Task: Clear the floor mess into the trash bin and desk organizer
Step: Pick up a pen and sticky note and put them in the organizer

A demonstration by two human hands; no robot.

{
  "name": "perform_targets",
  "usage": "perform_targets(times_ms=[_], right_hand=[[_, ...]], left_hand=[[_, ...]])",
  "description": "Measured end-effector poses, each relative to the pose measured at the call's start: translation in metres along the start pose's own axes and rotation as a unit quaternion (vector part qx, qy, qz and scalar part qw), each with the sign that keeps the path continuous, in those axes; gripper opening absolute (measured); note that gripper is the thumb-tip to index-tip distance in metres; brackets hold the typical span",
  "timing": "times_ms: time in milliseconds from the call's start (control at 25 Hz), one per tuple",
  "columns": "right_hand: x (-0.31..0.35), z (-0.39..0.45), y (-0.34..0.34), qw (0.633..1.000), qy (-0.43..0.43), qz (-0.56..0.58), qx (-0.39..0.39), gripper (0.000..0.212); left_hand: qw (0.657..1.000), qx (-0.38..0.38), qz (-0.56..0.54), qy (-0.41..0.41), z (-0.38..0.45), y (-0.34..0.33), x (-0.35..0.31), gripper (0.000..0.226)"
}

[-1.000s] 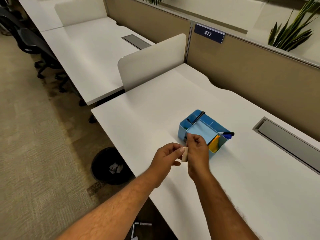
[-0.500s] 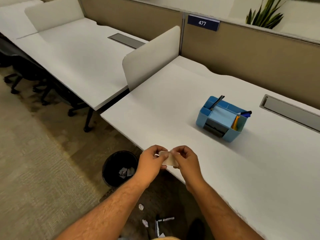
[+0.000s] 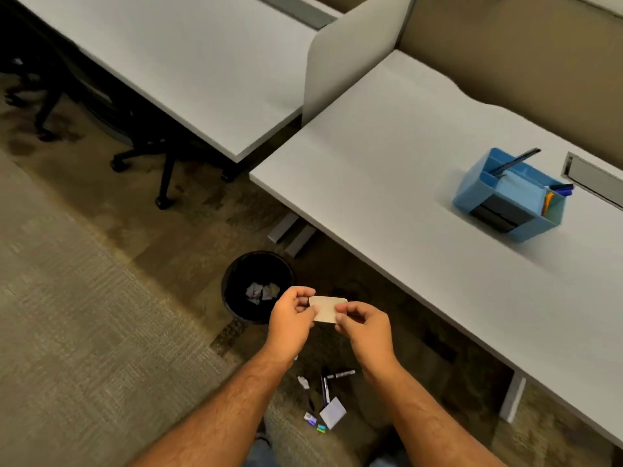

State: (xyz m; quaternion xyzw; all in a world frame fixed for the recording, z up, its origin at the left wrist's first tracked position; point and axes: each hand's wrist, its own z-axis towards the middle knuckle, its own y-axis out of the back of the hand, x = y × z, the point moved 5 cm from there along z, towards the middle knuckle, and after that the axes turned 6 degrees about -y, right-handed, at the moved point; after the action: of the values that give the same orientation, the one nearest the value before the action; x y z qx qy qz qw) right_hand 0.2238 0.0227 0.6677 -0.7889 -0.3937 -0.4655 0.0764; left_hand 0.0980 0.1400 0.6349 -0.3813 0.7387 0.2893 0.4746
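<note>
Open-plan office, beige partitions, mottled brown-and-tan carpet (image 3: 84, 315): two white laminate desks meet at a white divider panel (image 3: 350, 52), the nearer white desk (image 3: 387, 183) running along the right of the view. On it, toward the far right, sits a light-blue plastic desk organizer (image 3: 509, 197) w/ several compartments; a dark pen (image 3: 515, 160) leans out of its back section, a blue marker (image 3: 561, 189) lies across the right-hand one, and orange-yellow slips stand in that same slot. A grey cable-tray cover (image 3: 593, 178) is set into the desktop just beyond.

Centre frame, above the carpet and just off the desk edge, a person holds a small tan rectangular card (image 3: 326, 309) betw. both hands. The left hand (image 3: 290, 323) pinches the card's left end betw. thumb and forefinger, remaining fingers curled; the right hand (image 3: 365, 328) pinches the right end the same way. Card is roughly flat, face toward the camera.

Just left of the hands and below them stands a round black trash bin (image 3: 257, 286) on the floor near the desk corner, w/ crumpled white paper scraps (image 3: 261, 293) at the bottom.

Floor mess lies betw. the forearms: a black-and-white marker (image 3: 340, 374), dark pens (image 3: 324, 389), a pale lilac square sticky-note pad (image 3: 333, 412), a small crumpled white scrap (image 3: 303, 382), plus tiny blue and green bits (image 3: 317, 423) beside the pad. Black office chair base (image 3: 158, 173) under the far desk, upper left.
</note>
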Motion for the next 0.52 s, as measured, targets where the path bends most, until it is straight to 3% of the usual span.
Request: perform_targets(times_ms=[240,520], right_hand=[[-0.065,0.069,-0.070,0.995,-0.092,-0.036,0.034,0.026],[-0.208,0.205,-0.180,0.977,-0.152,-0.116,0.092,0.039]], left_hand=[[0.989,-0.122,-0.024,0.074,0.008,0.046,0.104,0.028],[0.976,-0.149,-0.042,0.154,0.021,0.038,0.293,0.027]])
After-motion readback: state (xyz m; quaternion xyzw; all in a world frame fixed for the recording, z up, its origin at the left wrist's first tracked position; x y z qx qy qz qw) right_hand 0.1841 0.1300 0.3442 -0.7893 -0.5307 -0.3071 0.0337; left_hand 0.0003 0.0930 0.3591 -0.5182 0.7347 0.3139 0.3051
